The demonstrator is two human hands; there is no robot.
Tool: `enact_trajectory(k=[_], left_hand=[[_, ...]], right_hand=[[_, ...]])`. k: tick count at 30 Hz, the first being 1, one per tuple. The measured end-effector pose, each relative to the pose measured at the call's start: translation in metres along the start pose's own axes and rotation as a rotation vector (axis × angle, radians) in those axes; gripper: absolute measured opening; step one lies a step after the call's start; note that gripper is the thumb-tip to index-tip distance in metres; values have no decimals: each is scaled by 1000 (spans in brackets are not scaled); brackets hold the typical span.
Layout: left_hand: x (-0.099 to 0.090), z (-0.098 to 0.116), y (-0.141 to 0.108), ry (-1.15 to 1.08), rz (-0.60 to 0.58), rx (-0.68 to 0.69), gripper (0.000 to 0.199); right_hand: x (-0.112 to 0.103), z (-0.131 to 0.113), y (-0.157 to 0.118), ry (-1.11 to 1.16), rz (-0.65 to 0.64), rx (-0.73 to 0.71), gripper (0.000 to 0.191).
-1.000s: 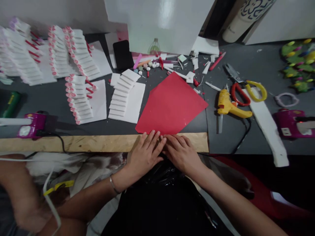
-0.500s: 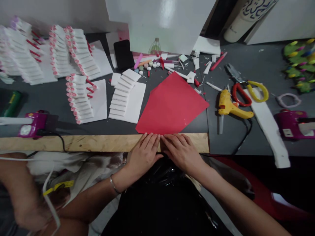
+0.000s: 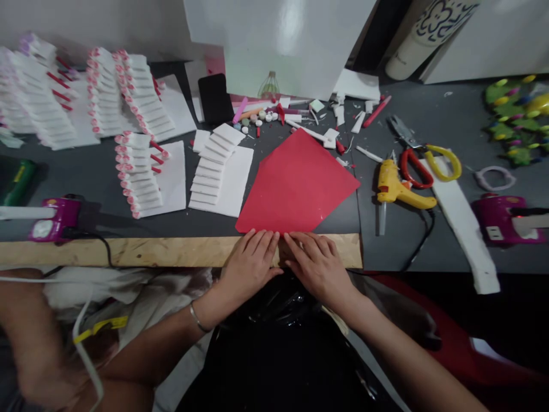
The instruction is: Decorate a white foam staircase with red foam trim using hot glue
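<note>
A sheet of red paper (image 3: 295, 183) lies on the dark worktop, its near edge folded or cut straight along the wooden strip (image 3: 163, 250). My left hand (image 3: 253, 257) rests flat at that edge, fingers stretched out and fingertips touching the paper. Beside it, my right hand (image 3: 315, 257) lies the same way, its fingers slightly spread. The thumbs sit just below the fingertips, close to each other. Just left of the paper, a white foam sheet (image 3: 238, 183) carries a stepped row of small white pieces (image 3: 210, 177).
White pieces with pink ends (image 3: 139, 183) stand in rows at left. A yellow glue gun (image 3: 390, 186), pliers (image 3: 403, 131) and a white strip (image 3: 467, 223) lie right. Beads (image 3: 257, 117) and scraps are behind, near a black phone (image 3: 215, 97). Another person's arm (image 3: 30, 337) shows lower left.
The view has shifted slightly, so things at the right appear a little further left. Both hands stay at the paper's near edge; the right hand's fingers look slightly more spread.
</note>
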State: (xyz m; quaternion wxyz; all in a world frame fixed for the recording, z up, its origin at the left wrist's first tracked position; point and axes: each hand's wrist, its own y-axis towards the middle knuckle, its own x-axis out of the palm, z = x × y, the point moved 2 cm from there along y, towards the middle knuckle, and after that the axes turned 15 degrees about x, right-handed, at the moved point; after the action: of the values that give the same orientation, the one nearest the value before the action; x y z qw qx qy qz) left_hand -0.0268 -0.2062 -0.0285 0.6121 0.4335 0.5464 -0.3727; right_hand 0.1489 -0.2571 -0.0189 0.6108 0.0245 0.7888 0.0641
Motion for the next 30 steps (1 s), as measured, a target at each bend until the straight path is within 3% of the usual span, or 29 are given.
enact_trajectory(k=[4, 9, 13, 17, 25, 30], left_hand=[[-2, -5, 3, -13, 60, 11, 72], [-7, -13, 8, -41, 131, 3, 37], [-10, -18, 12, -19, 144, 29, 31], [-8, -25, 17, -78, 145, -2, 27], [4, -45, 41, -266, 117, -55, 17], [7, -55, 58, -225, 78, -24, 18]], right_hand=[[0, 11, 5, 30, 30, 51, 39], [6, 50, 40, 113, 45, 167, 35], [14, 72, 81, 102, 49, 205, 43], [23, 74, 108, -6, 12, 194, 50], [31, 84, 123, -67, -16, 190, 53], [30, 99, 139, -62, -17, 186, 52]])
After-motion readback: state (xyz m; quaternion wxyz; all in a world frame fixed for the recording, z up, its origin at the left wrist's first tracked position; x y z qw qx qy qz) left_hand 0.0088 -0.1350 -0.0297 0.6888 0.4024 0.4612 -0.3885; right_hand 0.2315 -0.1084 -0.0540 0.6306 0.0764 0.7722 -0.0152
